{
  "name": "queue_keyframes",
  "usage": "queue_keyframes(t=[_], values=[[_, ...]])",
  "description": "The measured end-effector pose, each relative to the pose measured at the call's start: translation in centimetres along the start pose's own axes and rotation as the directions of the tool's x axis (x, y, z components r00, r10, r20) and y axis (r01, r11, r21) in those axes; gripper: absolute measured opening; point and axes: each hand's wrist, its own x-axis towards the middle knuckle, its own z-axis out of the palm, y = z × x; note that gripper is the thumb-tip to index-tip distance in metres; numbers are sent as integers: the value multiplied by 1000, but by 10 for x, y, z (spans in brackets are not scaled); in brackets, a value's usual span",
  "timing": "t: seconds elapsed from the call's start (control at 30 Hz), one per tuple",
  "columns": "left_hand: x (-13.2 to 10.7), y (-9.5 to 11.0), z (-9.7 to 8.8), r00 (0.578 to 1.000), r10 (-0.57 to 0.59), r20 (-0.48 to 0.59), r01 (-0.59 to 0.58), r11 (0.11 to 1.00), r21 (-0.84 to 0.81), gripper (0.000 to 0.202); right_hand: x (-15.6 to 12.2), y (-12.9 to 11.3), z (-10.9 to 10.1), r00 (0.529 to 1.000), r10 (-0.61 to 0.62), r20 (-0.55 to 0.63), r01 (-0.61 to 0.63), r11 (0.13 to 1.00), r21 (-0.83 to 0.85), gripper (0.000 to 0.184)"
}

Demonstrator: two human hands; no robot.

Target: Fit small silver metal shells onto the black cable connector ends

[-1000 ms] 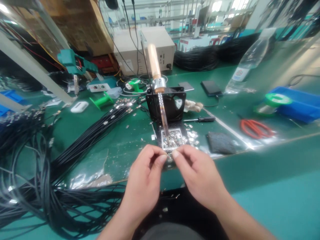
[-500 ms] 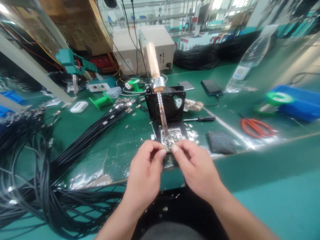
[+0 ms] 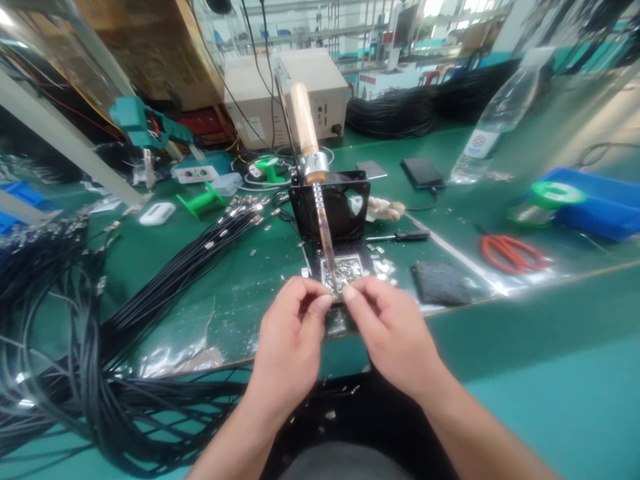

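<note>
My left hand [image 3: 293, 340] and my right hand [image 3: 387, 330] meet fingertip to fingertip just below the tip of a soldering iron [image 3: 313, 173]. The iron has a wooden handle and stands slanted in a black stand [image 3: 333, 213]. Both hands are pinched shut on something small between them, too small to make out. Under the iron's tip lies a small tray of silvery metal bits [image 3: 345, 272]. A bundle of black cables with metal ends [image 3: 190, 260] runs across the green mat to my left.
Red-handled scissors [image 3: 513, 252], a dark pad [image 3: 440, 283], a screwdriver [image 3: 400, 235], a phone [image 3: 423, 173] and a plastic bottle [image 3: 493, 130] lie right of the stand. A blue bin [image 3: 600, 207] sits far right. A beige instrument box [image 3: 285, 93] stands behind. Cable coils [image 3: 75, 373] fill the left.
Both hands have risen slightly towards the iron's tip and stay pinched together. Nothing else has moved.
</note>
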Motion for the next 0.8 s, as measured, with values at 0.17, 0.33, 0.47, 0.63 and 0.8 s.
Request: queue_keyframes(t=[0.17, 0.33, 0.47, 0.63, 0.8], values=[[0, 3, 0, 1000, -4, -9, 4, 1000, 1, 16, 1, 0, 0, 1000, 6, 7, -6, 1000, 4, 29], [2, 2, 1, 1000, 3, -8, -3, 1000, 4, 16, 1, 1, 0, 1000, 3, 5, -3, 1000, 16, 28], [3, 0, 2, 1000, 7, -13, -7, 1000, 8, 15, 1, 0, 0, 1000, 0, 7, 0, 1000, 29, 28], [2, -1, 2, 1000, 9, -15, -9, 1000, 14, 16, 2, 0, 0, 1000, 0, 13, -1, 999, 41, 29], [1, 0, 2, 1000, 15, -16, -14, 1000, 19, 16, 1, 1, 0, 1000, 9, 18, -10, 999, 42, 29]])
